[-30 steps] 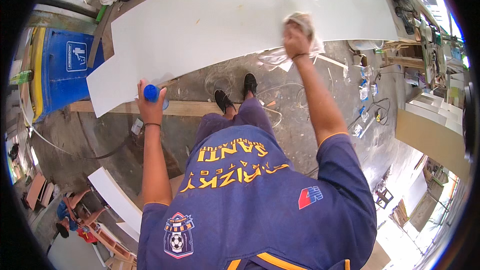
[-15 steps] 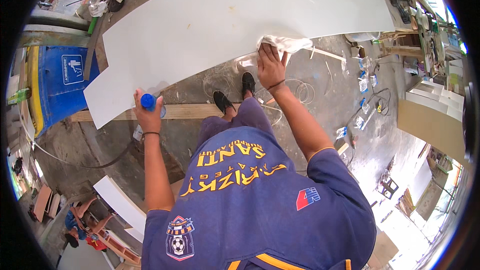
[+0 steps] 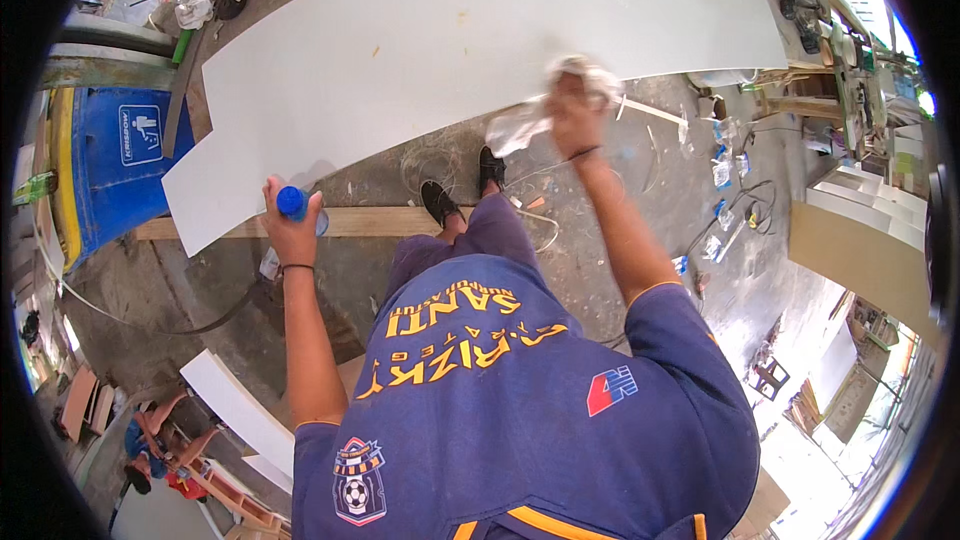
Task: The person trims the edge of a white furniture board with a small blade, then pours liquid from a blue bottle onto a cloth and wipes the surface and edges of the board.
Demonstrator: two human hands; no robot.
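A large white panel stretches across the far side in front of me, its left end cut in a step. My right hand, smeared by motion, grips a white cloth at the panel's near edge, and a loose end of the cloth hangs below that edge. My left hand is wrapped round a clear bottle with a blue cap, held upright beside the panel's left part. Most of the bottle is hidden by the hand and cap.
Left of the panel stands a blue bin with a yellow edge. A wooden beam lies by my feet. Cables and small packets litter the floor at right, near a pale cabinet. Another person is at lower left.
My right hand has moved to the right with the cloth along the panel's near edge, and the cloth's loose end now hangs down. My left hand still holds the bottle in nearly the same place.
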